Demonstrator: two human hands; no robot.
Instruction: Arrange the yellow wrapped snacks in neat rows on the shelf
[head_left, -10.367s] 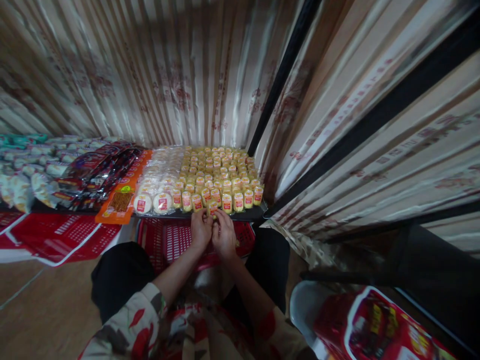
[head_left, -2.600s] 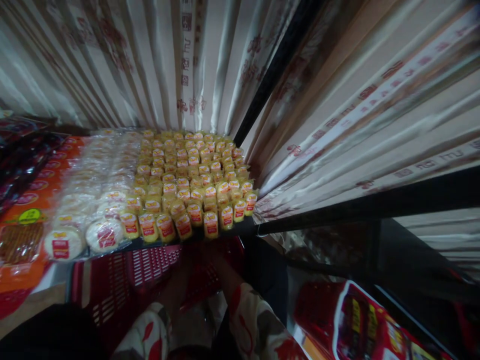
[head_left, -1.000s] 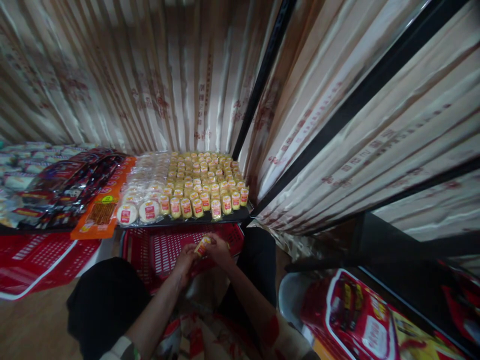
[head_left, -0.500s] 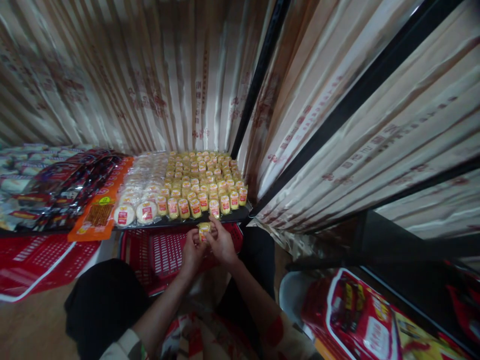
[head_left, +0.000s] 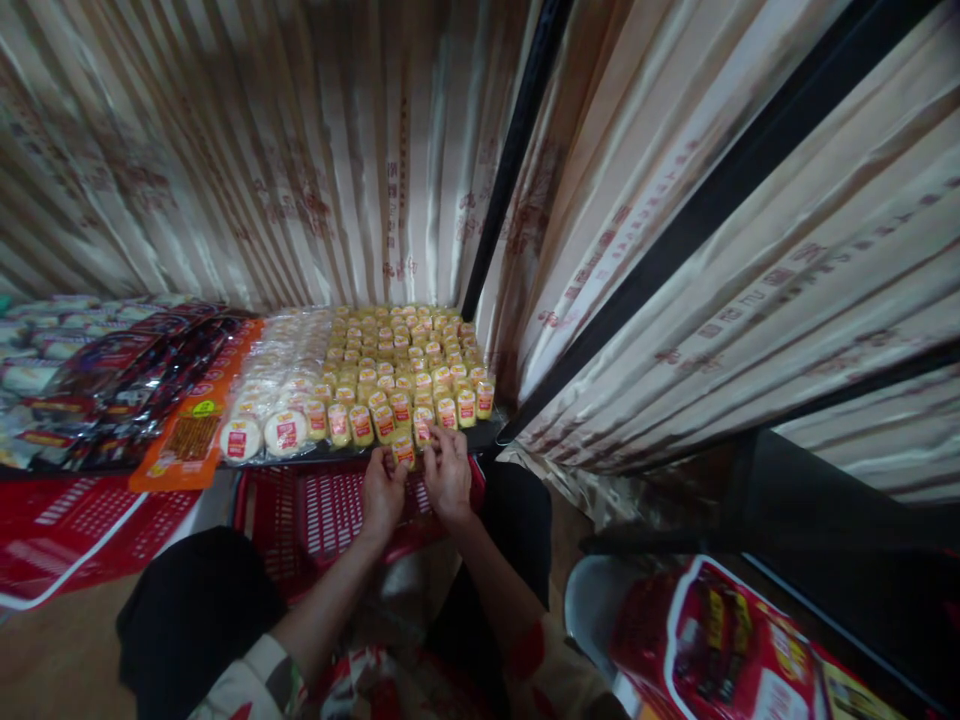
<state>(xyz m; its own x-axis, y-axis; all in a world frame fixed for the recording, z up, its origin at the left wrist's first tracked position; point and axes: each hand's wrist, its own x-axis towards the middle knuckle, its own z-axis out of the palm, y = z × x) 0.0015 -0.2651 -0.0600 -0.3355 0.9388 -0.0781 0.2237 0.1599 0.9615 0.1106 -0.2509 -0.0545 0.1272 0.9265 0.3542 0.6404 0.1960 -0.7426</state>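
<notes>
My left hand (head_left: 382, 492) and my right hand (head_left: 448, 472) are side by side at the front edge of a dark shelf (head_left: 491, 432). Together they pinch a small yellow snack pack (head_left: 404, 451) with a red label, held against the front row. Rows of the same yellow packs (head_left: 405, 365) cover the shelf behind it. Round white cakes in clear wrap (head_left: 285, 385) lie to their left. Both hands have their fingers closed on the pack.
A red plastic basket (head_left: 315, 510) sits below the shelf under my hands. Orange packets (head_left: 195, 430) and dark red packets (head_left: 142, 370) lie further left. Striped curtains hang behind and right. A red printed bag (head_left: 720, 640) rests at lower right.
Both hands have risen from over the red basket to the shelf edge, carrying the yellow pack up to the front row.
</notes>
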